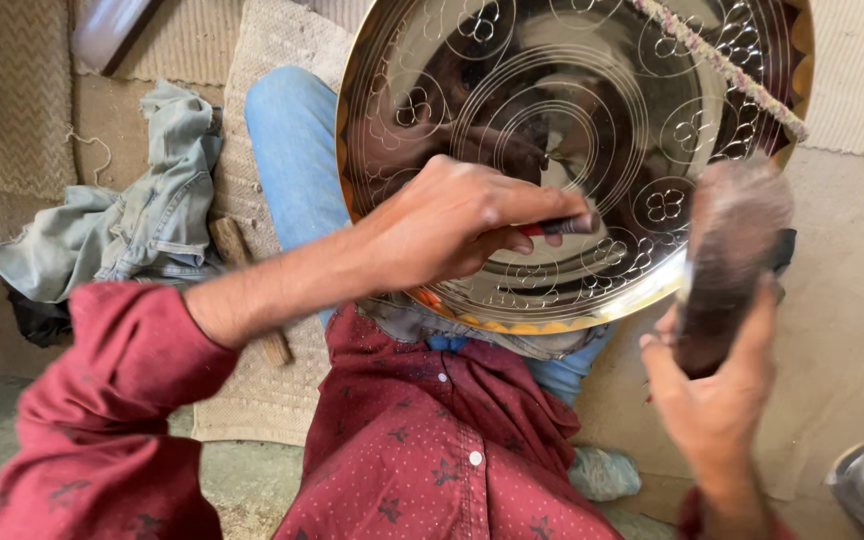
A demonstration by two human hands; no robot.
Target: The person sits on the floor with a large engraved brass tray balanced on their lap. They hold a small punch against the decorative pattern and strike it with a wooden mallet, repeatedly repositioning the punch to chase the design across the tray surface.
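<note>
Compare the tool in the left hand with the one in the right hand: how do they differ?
The left hand pinches a thin, dark chisel-like tool with its tip laid against the engraved metal tray. The right hand grips a thick brown wooden mallet, far bulkier, raised clear of the tray and motion-blurred, while the thin tool looks sharp. The thin tool lies nearly level; the mallet stands upright. Both are hand-held beside the same tray.

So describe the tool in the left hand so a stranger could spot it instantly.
Start at the big engraved metal tray propped on the lap. The left hand lies against its lower face, pinching a short thin tool. Unlike the thick brown block in the right hand, it is slender, red and dark.
</note>
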